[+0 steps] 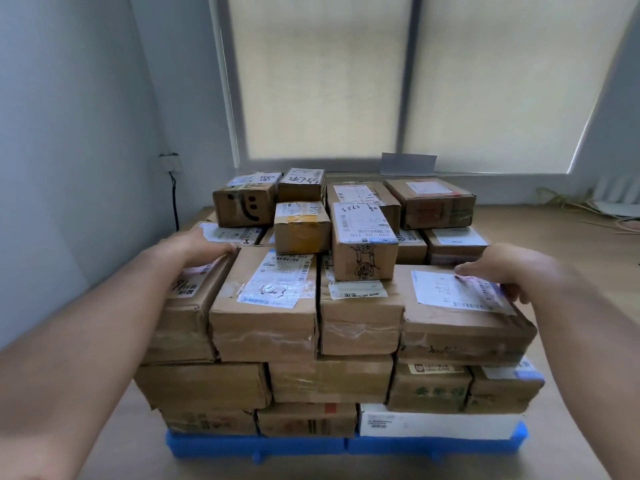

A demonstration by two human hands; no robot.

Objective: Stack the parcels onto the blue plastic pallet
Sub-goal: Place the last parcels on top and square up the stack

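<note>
Straight beyond our grip we face a wide window (408,169) with two pale blinds (322,81) drawn down. Soft daylight glows through them, a grey post (408,71) stands between them, and a grey card (408,164) leans on the sill (502,177). Left of our grip rises a blue-grey wall (69,133), and near its far corner we see a socket (169,162) with a black cable (174,202) hanging down from it. Right of our grip and farther back, the pale wooden floor (588,244) carries a loose tangle of yellowish cords (554,199) close under the window.
</note>
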